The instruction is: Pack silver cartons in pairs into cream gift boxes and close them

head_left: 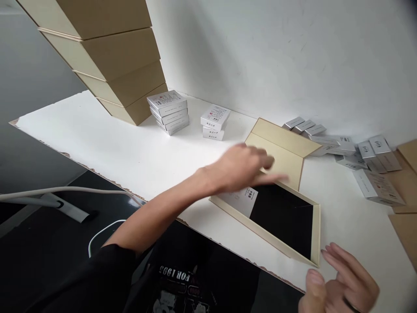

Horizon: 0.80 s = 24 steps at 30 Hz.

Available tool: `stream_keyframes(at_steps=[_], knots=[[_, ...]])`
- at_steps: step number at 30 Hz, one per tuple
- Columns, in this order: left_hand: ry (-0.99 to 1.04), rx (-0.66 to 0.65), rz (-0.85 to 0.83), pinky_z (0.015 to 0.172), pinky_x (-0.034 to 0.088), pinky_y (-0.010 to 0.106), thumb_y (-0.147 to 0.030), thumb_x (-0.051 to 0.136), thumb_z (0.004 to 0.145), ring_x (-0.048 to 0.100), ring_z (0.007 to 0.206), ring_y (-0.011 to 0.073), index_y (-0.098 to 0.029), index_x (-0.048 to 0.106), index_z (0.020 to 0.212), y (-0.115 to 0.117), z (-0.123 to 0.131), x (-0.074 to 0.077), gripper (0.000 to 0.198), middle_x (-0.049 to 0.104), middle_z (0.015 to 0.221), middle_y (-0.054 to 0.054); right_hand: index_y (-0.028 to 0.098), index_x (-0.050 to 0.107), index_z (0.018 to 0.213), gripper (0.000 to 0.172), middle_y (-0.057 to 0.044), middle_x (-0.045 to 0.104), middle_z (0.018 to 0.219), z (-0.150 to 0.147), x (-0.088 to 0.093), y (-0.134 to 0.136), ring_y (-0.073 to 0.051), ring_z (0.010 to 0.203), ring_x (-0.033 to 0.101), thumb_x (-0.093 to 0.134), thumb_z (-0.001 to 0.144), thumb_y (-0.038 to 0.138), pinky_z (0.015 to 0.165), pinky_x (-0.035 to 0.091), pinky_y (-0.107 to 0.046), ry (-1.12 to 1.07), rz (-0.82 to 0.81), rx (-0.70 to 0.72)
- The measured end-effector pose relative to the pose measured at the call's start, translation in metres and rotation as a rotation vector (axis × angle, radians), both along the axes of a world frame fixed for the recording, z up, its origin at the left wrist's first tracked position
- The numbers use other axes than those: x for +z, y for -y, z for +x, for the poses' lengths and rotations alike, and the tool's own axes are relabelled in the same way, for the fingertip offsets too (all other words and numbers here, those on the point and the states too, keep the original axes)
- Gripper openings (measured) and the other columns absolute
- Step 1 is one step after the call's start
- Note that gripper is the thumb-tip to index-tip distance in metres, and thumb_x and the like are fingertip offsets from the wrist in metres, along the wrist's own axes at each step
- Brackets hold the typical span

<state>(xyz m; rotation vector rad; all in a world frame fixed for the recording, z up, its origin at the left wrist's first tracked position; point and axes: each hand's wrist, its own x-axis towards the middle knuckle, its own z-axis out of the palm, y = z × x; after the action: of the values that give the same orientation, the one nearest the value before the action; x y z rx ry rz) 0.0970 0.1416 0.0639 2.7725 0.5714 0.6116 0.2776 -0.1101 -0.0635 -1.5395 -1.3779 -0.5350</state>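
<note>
An open cream-coloured box (316,234) with a black inside lies on the white table, its lid (276,150) folded back toward the wall. At the box's left end sits a flat silver-white carton (239,201) with dark print. My left hand (244,167) reaches over that end, slightly blurred. Its fingers are partly bent and apart, and nothing shows in them; whether it touches the box is hidden. Close to the near right corner of the box, my right hand (345,282) is open, thumb and fingers apart. A dark band circles one of its fingers.
Several larger tan boxes (130,56) form a tall stack at the left. Two piles of small white cartons, one taller (169,112) and one shorter (215,121), stand near the wall. More cartons (378,187) lie at the right beside brown cardboard (407,230). The table's front edge is chipped.
</note>
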Motion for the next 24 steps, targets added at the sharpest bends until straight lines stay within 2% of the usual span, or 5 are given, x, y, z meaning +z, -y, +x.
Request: stream_keyframes(at_steps=[5,12,18,21,24], knots=[[0.387,0.84,0.023,0.096,0.046,0.05,-0.031,0.08,0.085,0.059,0.114,0.0355,-0.017,0.056,0.108,-0.07,-0.017,-0.009,0.035,0.062,0.118,0.016,0.017,0.067,0.109,0.023,-0.023,0.053,0.146,-0.047,0.018,-0.012,-0.041,0.131,0.056,0.075,0.092,0.031,0.096,0.054,-0.059,0.001,-0.161,-0.078],[0.45,0.918,-0.413,0.107,0.036,0.071,-0.016,0.091,0.059,0.054,0.126,0.0475,-0.022,0.041,0.117,-0.115,-0.025,-0.029,0.076,0.057,0.117,0.014,0.019,0.06,0.1,0.025,-0.024,0.052,0.15,-0.056,0.012,-0.013,-0.036,0.128,0.06,0.076,0.092,0.037,0.093,0.054,-0.054,-0.116,-0.157,-0.1],[1.05,0.32,-0.758,0.103,0.051,0.047,-0.044,0.063,0.096,0.062,0.125,0.0266,-0.024,0.031,0.118,-0.08,-0.031,0.006,0.043,0.06,0.127,0.012,0.017,0.059,0.108,0.034,-0.026,0.051,0.146,-0.051,0.003,-0.011,-0.038,0.132,0.055,0.078,0.09,0.037,0.098,0.051,-0.057,-0.112,-0.166,-0.066],[0.732,-0.214,-0.816,0.098,0.054,0.043,-0.049,0.076,0.086,0.066,0.12,0.0264,-0.026,0.037,0.121,-0.046,-0.03,0.029,0.056,0.065,0.131,0.009,0.017,0.059,0.109,0.034,-0.026,0.05,0.144,-0.049,0.002,-0.011,-0.038,0.131,0.056,0.078,0.09,0.037,0.098,0.052,-0.057,-0.095,-0.165,-0.056],[0.057,-0.429,-0.612,0.087,0.055,0.036,-0.032,0.087,0.075,0.068,0.109,0.0253,-0.025,0.052,0.127,-0.014,-0.02,0.037,0.063,0.068,0.128,0.007,0.017,0.058,0.109,0.035,-0.026,0.05,0.143,-0.047,0.002,-0.011,-0.039,0.13,0.055,0.079,0.089,0.037,0.098,0.051,-0.057,-0.079,-0.17,-0.055]])
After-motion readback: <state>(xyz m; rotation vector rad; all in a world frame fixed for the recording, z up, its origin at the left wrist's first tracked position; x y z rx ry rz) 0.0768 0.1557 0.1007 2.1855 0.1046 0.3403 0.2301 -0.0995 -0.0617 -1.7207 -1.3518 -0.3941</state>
